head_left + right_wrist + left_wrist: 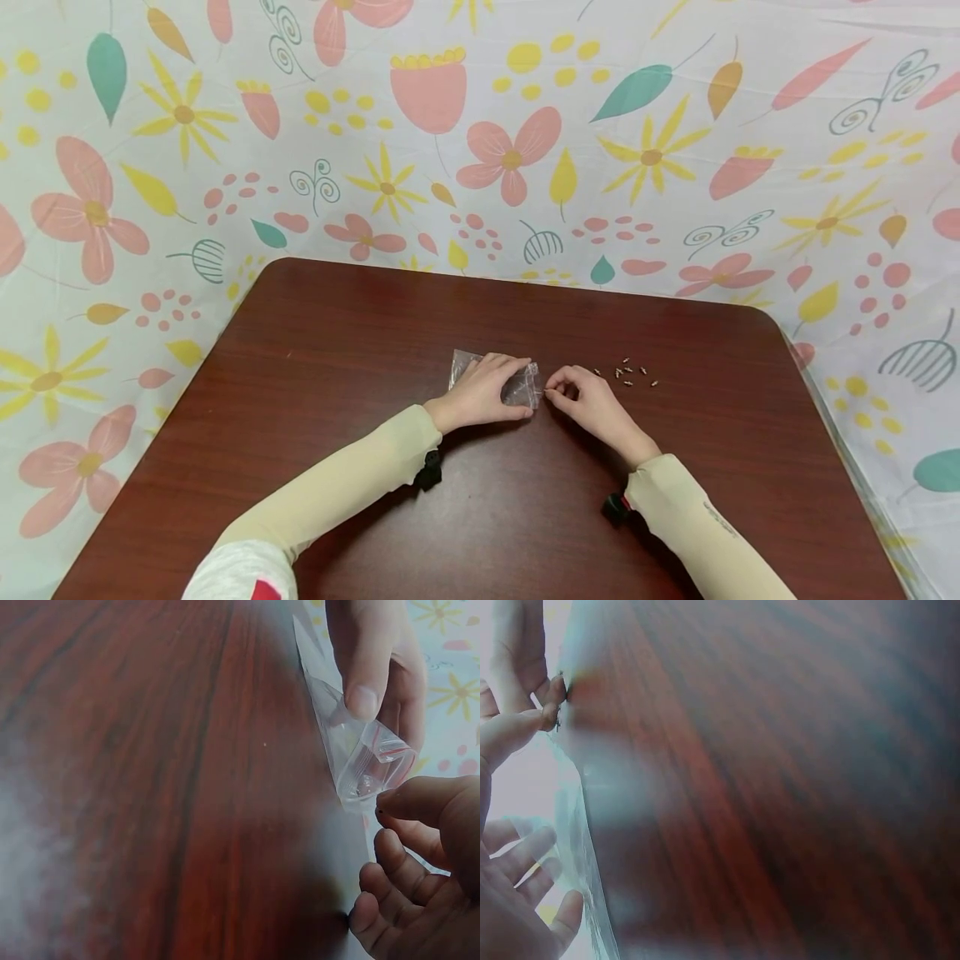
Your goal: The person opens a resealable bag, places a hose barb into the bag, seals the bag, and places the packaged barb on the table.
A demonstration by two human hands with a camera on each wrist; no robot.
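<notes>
A small clear zip-lock bag (528,385) lies under my left hand (480,393) near the middle of the table. The left thumb and fingers hold the bag by opposite sides near its mouth, which gapes toward the right hand. In the right wrist view the bag (352,761) has a red line at its seal. Just right of the mouth, my right hand (596,408) pinches a tiny piece between thumb and forefinger, mostly hidden by the fingertips. Several small metallic pieces (628,370) lie scattered on the table beyond the right hand.
The dark brown wooden table (360,325) has rounded far corners. A patterned cloth (480,217) with flowers and leaves hangs behind the table and along its sides. Each wrist carries a small black camera (429,471).
</notes>
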